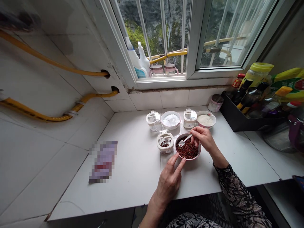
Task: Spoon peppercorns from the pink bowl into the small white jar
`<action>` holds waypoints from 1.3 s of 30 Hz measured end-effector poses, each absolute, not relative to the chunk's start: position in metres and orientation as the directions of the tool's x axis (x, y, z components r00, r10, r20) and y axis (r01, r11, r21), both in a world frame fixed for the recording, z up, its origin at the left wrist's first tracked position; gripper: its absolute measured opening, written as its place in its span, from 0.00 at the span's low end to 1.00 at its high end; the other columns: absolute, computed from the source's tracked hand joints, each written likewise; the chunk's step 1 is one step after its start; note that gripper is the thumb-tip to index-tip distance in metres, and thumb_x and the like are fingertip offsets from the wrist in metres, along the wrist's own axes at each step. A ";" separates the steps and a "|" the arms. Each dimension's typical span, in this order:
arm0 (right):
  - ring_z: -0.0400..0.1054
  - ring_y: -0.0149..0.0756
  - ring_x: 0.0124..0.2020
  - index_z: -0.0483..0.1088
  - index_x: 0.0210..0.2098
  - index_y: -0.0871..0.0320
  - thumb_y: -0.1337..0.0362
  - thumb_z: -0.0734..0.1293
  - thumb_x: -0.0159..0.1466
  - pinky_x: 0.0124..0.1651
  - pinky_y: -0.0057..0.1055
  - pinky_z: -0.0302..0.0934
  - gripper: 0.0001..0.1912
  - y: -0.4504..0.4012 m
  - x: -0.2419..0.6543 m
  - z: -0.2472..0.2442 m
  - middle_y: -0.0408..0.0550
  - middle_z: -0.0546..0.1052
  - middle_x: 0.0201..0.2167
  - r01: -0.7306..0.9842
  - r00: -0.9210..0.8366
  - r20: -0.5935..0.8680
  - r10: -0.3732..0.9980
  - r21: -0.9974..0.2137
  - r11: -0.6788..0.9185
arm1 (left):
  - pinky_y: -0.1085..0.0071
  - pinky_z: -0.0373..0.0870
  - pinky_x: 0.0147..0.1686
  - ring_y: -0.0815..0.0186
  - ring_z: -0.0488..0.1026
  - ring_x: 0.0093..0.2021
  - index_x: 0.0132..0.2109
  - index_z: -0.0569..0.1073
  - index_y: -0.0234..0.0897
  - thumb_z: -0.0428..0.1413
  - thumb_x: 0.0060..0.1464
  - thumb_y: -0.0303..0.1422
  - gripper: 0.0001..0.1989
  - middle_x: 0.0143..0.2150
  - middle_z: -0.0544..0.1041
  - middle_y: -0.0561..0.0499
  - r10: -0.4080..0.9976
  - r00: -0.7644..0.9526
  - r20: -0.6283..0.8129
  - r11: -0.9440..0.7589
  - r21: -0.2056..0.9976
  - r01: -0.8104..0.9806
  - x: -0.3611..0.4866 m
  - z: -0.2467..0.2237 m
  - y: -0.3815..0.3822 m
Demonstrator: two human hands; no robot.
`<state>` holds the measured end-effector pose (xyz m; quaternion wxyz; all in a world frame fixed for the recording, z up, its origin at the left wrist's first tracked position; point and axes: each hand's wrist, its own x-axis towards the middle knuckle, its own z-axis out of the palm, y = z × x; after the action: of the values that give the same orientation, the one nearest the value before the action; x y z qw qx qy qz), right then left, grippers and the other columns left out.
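Observation:
A small white spoon (182,143) is pinched by its handle in my right hand (201,137), its scoop over the dark red Sichuan peppercorns (190,151). These fill a pink-rimmed bowl (199,154). At the bowl's near left rim, my left hand (170,177) rests its fingertips with the fingers apart. Just left of the bowl stands a seasoning jar (165,149), its clear lid (163,126) raised and a few peppercorns inside. Behind are two lidded seasoning jars (153,119), a bowl of white grains (171,120) and a bowl of pale granules (206,119).
A black box (234,122) of bottles stands at the right against the wall, beside a small jar (215,103). A purple packet (104,163), partly blurred, lies on the left of the white counter (133,177). A glass pitcher (277,137) stands far right.

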<state>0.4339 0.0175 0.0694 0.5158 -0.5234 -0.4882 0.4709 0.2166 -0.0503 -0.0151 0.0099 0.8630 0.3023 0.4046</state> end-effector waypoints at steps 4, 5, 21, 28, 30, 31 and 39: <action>0.65 0.29 0.12 0.69 0.32 0.58 0.46 0.71 0.59 0.16 0.24 0.60 0.20 0.017 0.421 0.074 0.42 0.76 0.18 -0.016 0.123 0.102 0.987 -0.994 0.105 | 0.57 0.74 0.60 0.55 0.65 0.67 0.72 0.58 0.40 0.46 0.59 0.14 0.36 0.65 0.66 0.36 0.528 0.488 0.695 -0.818 0.263 0.511 0.217 -0.014 -0.050; 0.66 0.30 0.13 0.69 0.33 0.57 0.47 0.70 0.60 0.17 0.25 0.61 0.19 0.015 0.415 0.075 0.43 0.77 0.19 0.002 0.138 0.145 0.980 -0.989 0.146 | 0.57 0.74 0.60 0.55 0.65 0.67 0.72 0.58 0.39 0.46 0.59 0.14 0.37 0.65 0.65 0.36 0.526 0.488 0.697 -0.820 0.263 0.509 0.216 -0.014 -0.050; 0.63 0.29 0.15 0.70 0.33 0.57 0.59 0.64 0.68 0.21 0.27 0.59 0.10 0.006 0.418 0.075 0.41 0.74 0.20 0.328 0.158 0.385 0.909 -0.889 0.319 | 0.56 0.75 0.59 0.54 0.66 0.67 0.72 0.58 0.39 0.46 0.59 0.14 0.36 0.65 0.66 0.36 0.520 0.483 0.705 -0.822 0.259 0.508 0.216 -0.016 -0.049; 0.67 0.33 0.20 0.69 0.27 0.55 0.64 0.63 0.65 0.28 0.29 0.61 0.10 0.011 0.419 0.067 0.42 0.75 0.19 0.501 0.102 0.291 0.951 -0.841 0.204 | 0.57 0.75 0.59 0.54 0.65 0.67 0.72 0.58 0.39 0.46 0.57 0.13 0.37 0.65 0.65 0.36 0.518 0.480 0.708 -0.828 0.272 0.491 0.217 -0.016 -0.050; 0.66 0.32 0.19 0.68 0.26 0.55 0.64 0.62 0.65 0.27 0.28 0.61 0.11 0.010 0.416 0.066 0.42 0.75 0.19 0.496 0.085 0.258 0.962 -0.849 0.183 | 0.57 0.75 0.60 0.54 0.64 0.67 0.72 0.59 0.39 0.46 0.57 0.12 0.38 0.65 0.65 0.36 0.517 0.481 0.708 -0.828 0.271 0.491 0.217 -0.017 -0.049; 0.65 0.31 0.17 0.68 0.27 0.55 0.64 0.62 0.65 0.26 0.28 0.60 0.11 0.010 0.415 0.066 0.42 0.75 0.19 0.482 0.089 0.238 0.967 -0.860 0.167 | 0.57 0.74 0.60 0.54 0.64 0.67 0.72 0.59 0.38 0.46 0.57 0.12 0.38 0.65 0.65 0.36 0.516 0.481 0.709 -0.828 0.270 0.491 0.217 -0.017 -0.049; 0.58 0.28 0.11 0.69 0.26 0.55 0.58 0.65 0.63 0.17 0.27 0.54 0.11 0.013 0.419 0.065 0.41 0.76 0.18 0.298 0.091 0.071 0.993 -0.954 0.041 | 0.57 0.75 0.59 0.54 0.65 0.67 0.72 0.58 0.39 0.46 0.57 0.13 0.38 0.64 0.66 0.36 0.515 0.477 0.712 -0.827 0.265 0.496 0.218 -0.016 -0.049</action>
<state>0.4195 0.0128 0.0647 0.4581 -0.5793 -0.5572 0.3795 0.2177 -0.0495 -0.0158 0.0111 0.8593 0.2942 0.4183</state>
